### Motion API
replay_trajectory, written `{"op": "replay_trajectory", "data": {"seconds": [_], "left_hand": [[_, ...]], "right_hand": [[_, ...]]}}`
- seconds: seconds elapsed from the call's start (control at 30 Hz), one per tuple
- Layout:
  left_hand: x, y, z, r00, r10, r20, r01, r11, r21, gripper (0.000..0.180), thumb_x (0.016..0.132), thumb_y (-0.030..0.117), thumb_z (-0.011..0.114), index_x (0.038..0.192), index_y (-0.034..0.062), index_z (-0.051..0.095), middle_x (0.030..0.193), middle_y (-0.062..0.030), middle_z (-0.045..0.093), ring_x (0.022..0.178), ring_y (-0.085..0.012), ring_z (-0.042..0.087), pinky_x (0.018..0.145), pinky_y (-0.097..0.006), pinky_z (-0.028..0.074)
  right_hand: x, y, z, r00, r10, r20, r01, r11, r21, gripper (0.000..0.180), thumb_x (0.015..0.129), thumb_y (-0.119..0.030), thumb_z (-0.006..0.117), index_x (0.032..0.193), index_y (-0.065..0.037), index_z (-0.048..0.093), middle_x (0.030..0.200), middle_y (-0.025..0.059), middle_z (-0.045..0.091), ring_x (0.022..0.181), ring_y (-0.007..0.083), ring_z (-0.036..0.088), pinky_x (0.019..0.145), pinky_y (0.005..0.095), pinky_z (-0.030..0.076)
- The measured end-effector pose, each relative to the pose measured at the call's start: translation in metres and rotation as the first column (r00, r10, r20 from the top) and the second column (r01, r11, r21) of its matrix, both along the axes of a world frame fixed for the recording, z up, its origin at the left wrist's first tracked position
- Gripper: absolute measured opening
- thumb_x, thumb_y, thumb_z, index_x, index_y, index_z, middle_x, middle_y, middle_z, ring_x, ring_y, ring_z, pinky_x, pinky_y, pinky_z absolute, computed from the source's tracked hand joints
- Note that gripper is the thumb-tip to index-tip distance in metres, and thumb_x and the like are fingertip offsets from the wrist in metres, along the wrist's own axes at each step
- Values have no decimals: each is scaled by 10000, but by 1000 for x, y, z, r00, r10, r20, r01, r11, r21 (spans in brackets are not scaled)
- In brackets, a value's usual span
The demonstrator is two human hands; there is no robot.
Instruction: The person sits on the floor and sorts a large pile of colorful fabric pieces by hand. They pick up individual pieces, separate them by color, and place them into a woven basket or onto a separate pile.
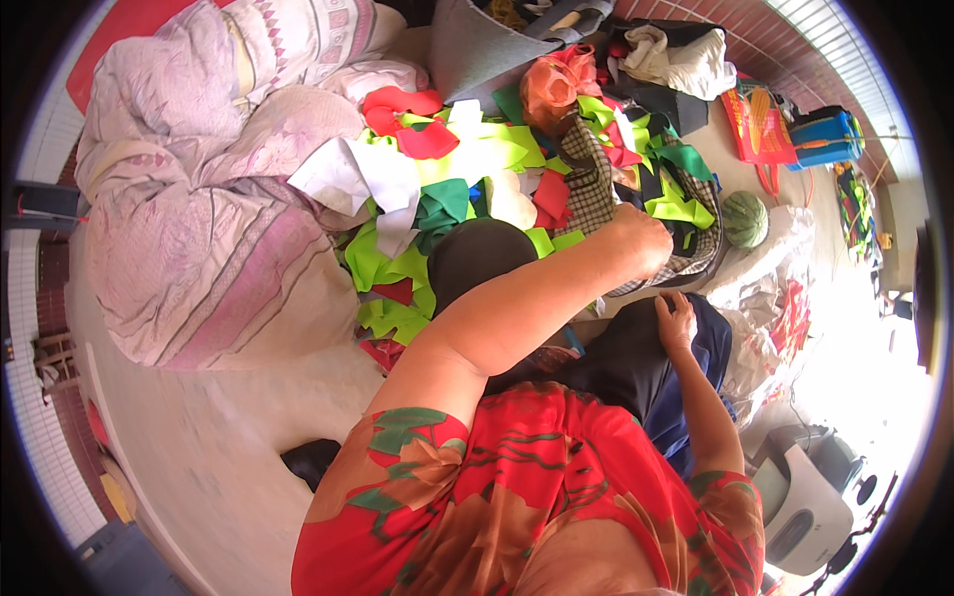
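My left hand (644, 243) reaches across to the right with its fingers closed, over the near side of a black-and-white checkered cloth bag (588, 179). What those fingers hold, if anything, is hidden. Inside the bag lie green, red and dark fabric scraps (679, 204). My right hand (678, 320) rests on my dark-trousered right leg (621, 343), fingers stretched out and nothing in them. To the left of the bag spreads a heap of lime, red, white and dark green cloth scraps (447, 164). My bent left knee (482, 258) covers part of that heap.
A pink patterned quilt (199, 219) is bunched at the left. Behind the scraps stands a grey felt bin (487, 55) beside an orange plastic bag (558, 87). A watermelon (745, 219), white plastic sacks (770, 288) and a sewing machine (800, 507) are on the right.
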State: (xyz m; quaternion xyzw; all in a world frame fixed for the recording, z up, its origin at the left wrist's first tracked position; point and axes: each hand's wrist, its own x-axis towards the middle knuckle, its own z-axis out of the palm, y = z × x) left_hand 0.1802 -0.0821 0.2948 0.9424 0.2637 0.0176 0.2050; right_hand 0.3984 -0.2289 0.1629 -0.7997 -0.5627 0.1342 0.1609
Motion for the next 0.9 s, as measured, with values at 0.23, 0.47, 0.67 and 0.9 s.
{"op": "replay_trajectory", "data": {"seconds": [0.23, 0.47, 0.67, 0.9], "left_hand": [[-3, -5, 4, 996, 5, 84, -8, 999, 36, 128, 737, 172, 581, 713, 88, 674, 727, -79, 676, 696, -231, 667, 634, -391, 490], [-9, -3, 3, 983, 38, 180, -59, 992, 113, 69, 703, 155, 616, 673, 105, 653, 670, -72, 657, 643, -213, 655, 541, -351, 458], [-30, 13, 32, 988, 20, 150, -25, 999, 30, 155, 717, 197, 644, 743, 46, 671, 745, -123, 669, 737, -261, 669, 650, -392, 521], [-91, 62, 38, 907, 255, 334, -149, 938, -313, 460, 796, 276, 641, 1180, 49, 532, 994, -145, 631, 864, -260, 618, 757, -352, 471]], "right_hand": [[8, 0, -8, 999, 5, -35, -8, 998, -70, 243, 798, -296, 587, 939, -110, 651, 1003, 83, 634, 983, 289, 562, 850, 384, 434], [6, -1, 0, 998, 52, 35, -49, 995, -85, 250, 799, -304, 590, 952, -112, 641, 1015, 84, 626, 987, 292, 552, 860, 393, 429], [9, -15, 7, 993, 61, 104, -50, 993, -103, 252, 817, -314, 570, 999, -146, 614, 1040, 60, 605, 1023, 282, 533, 856, 403, 426], [17, -13, 3, 996, 24, 88, -15, 995, -95, 247, 810, -324, 565, 945, -129, 636, 993, 56, 621, 966, 285, 555, 822, 397, 443]]}}
